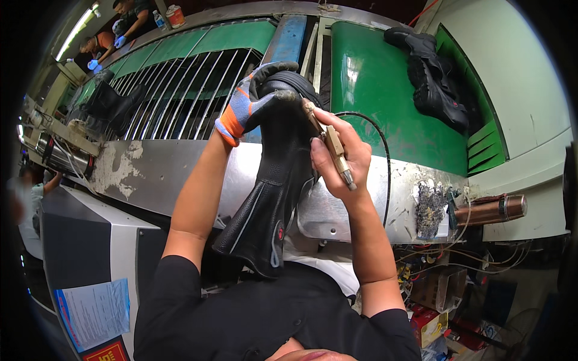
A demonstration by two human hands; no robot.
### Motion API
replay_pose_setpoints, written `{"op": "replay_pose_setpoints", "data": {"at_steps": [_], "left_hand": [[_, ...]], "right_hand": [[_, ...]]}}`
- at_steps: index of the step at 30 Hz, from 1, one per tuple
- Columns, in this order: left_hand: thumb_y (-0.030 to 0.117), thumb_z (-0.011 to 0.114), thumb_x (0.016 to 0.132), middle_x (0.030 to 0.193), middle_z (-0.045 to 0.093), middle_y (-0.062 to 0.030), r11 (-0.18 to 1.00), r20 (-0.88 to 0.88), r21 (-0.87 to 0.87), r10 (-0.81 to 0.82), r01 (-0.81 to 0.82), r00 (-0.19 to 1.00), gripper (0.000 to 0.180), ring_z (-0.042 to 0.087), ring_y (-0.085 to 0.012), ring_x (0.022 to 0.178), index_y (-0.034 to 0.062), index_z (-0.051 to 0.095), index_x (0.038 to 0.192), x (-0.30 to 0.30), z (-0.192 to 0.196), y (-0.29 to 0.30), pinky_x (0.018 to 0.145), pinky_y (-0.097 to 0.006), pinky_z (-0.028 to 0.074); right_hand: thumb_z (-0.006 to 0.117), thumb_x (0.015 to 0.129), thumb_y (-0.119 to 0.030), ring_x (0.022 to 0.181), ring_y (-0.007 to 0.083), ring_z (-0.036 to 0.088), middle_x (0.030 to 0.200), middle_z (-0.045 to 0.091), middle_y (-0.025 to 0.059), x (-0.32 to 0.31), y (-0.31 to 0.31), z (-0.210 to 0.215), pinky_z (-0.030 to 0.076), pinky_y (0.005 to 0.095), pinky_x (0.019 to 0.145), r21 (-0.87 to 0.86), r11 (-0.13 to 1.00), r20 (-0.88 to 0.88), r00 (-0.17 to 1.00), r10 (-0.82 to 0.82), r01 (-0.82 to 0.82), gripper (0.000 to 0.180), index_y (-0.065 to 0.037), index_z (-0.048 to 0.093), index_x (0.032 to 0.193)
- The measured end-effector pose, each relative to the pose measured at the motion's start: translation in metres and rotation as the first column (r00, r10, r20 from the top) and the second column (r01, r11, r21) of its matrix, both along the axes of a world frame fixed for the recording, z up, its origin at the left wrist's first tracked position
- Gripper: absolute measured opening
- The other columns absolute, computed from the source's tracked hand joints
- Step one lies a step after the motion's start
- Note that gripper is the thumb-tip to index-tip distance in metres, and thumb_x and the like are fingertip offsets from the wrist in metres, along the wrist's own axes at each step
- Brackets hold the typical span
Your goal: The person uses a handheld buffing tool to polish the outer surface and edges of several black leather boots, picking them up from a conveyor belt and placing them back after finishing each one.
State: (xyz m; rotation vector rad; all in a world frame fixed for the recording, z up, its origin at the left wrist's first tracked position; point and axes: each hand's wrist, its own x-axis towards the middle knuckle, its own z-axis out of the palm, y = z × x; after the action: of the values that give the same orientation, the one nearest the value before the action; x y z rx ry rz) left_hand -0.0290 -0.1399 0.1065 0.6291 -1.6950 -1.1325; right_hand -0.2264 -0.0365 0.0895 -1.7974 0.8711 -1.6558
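A black leather boot [274, 186] is being held upright, shaft toward the body, over the near edge of the metal bench [156, 171]. Its sole is being gripped by the gloved left hand [250, 105]. A brass pen-like tool [330, 144], cable trailing, is being clamped in the bare right hand [343, 153] just right of the boot, tip touching the sole edge; beyond, a second black boot [430, 78] is lying on the green conveyor [385, 102].

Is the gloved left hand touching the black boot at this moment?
Touching. The head view shows the gloved left hand wrapped over the sole end of the black boot, fingers pressed on it with no gap, while the right hand holds a brass-coloured tool beside it.
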Motion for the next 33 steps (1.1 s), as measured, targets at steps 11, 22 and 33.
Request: {"op": "replay_pose_setpoints", "data": {"at_steps": [11, 22, 33], "left_hand": [[0.026, 0.073, 0.079, 0.110, 0.066, -0.0081, 0.992, 0.100, -0.094, -0.075, 0.085, 0.992, 0.066, 0.061, -0.0152, 0.105, -0.0053, 0.052, 0.132, -0.012, 0.009, -0.005, 0.097, -0.031, 0.046], [0.031, 0.067, 0.088, 0.113, 0.065, -0.0087, 0.999, 0.035, 0.032, -0.027, 0.025, 0.999, 0.054, 0.061, -0.0150, 0.105, -0.0016, 0.057, 0.129, -0.006, -0.008, -0.039, 0.097, -0.029, 0.047], [0.044, 0.051, 0.097, 0.124, 0.061, -0.0112, 0.982, -0.015, 0.164, 0.102, -0.098, 0.995, 0.059, 0.060, -0.0193, 0.112, 0.0009, 0.049, 0.136, 0.046, -0.069, -0.085, 0.099, -0.034, 0.047]], "right_hand": [[0.055, 0.089, 0.000, 0.053, 0.0098, 0.053, 0.065, 0.057, 0.0050, -0.004, 0.014, -0.051, 0.045, 0.0241, 0.051, -0.078, 0.995, 0.119, 0.992, -0.049, 0.059, 0.043, 0.010, 0.049, 0.130], [0.055, 0.091, -0.004, 0.052, 0.0104, 0.052, 0.061, 0.054, 0.0036, 0.001, 0.047, -0.113, 0.044, 0.0243, 0.050, 0.235, 0.972, 0.313, 0.948, -0.054, -0.022, 0.040, 0.008, 0.051, 0.128], [0.053, 0.090, -0.005, 0.051, 0.0097, 0.050, 0.062, 0.054, 0.0041, 0.004, 0.070, -0.127, 0.043, 0.0238, 0.051, 0.424, 0.897, 0.373, 0.927, -0.051, -0.121, 0.038, 0.007, 0.053, 0.127]]}}
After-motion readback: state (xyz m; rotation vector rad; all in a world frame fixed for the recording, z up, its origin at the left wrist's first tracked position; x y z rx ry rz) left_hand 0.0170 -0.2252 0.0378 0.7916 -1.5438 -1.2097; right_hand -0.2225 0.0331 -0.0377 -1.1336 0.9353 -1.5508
